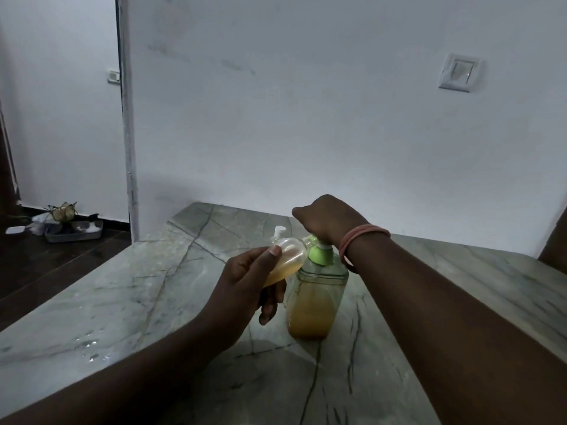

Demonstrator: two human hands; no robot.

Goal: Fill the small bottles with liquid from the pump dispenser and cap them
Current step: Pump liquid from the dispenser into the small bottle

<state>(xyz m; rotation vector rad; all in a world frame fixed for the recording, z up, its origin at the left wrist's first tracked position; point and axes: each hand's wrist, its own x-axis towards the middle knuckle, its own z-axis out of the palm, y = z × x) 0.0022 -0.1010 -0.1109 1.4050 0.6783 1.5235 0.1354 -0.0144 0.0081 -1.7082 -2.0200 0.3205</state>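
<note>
A clear pump dispenser (316,302) with a green collar stands on the marble counter (153,302), about half full of amber liquid. My right hand (328,220) rests on top of its pump head and hides it. My left hand (245,280) grips a small clear bottle (288,259), tilted, with its open mouth at the green nozzle; amber liquid lies in its lower part. Behind it stands another small bottle with a white cap (279,232), mostly hidden.
The counter meets a white wall at the back, and its left edge drops to a dark floor. Water drops (89,345) lie on the counter's left part. A tray with clutter (73,230) sits on the floor far left.
</note>
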